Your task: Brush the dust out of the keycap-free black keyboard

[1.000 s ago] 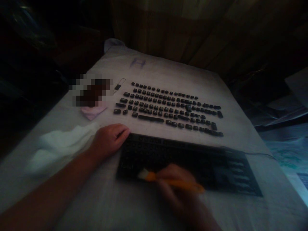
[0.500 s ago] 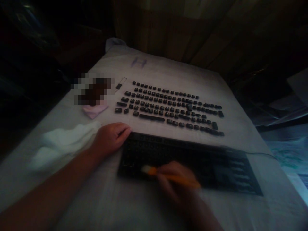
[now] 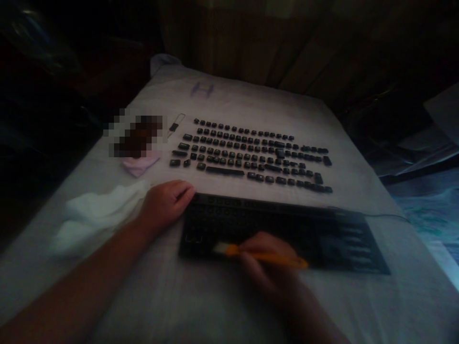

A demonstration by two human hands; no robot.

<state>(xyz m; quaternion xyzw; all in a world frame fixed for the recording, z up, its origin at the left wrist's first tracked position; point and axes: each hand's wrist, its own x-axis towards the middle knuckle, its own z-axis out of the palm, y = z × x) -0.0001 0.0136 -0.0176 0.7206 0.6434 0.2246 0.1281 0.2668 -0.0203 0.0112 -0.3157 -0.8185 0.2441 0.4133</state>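
Holding a Yellow Brush (image 3: 285,261) Over a Black Keyboard (image 3: 304,227)

The right hand (image 3: 267,276) pinches the brush between its thumb and fingers. The brush is long and thin, with a smooth, yellow-orange handle and pale, soft-looking bristles (image 3: 220,248). It is above the front left part of the keyboard. The bristles point left, and the handle runs to the right, dipping a little toward the person. It is too dark and blurry to tell if the bristles touch the keyboard.

The keyboard is a long, flat, dark shape with a bumpy middle. Its long side goes from left to right, and its right end sits a bit closer to the person. A thin cord (image 3: 387,216) comes from its far edge and goes right.

The left hand (image 3: 165,203) is curled, with its thumb side at the keyboard's far left corner. I cannot tell if it grips that corner.

Past the keyboard, small, blocky black keys (image 3: 247,147) lie in rows. One long, bar-shaped key (image 3: 225,171) is in the nearest row. To the left are a crumpled white cloth (image 3: 103,205), a pink cloth (image 3: 140,164) and a thin wire loop (image 3: 180,117) with a dark middle. Pale, slightly wrinkled cloth covers the tabletop (image 3: 201,306).
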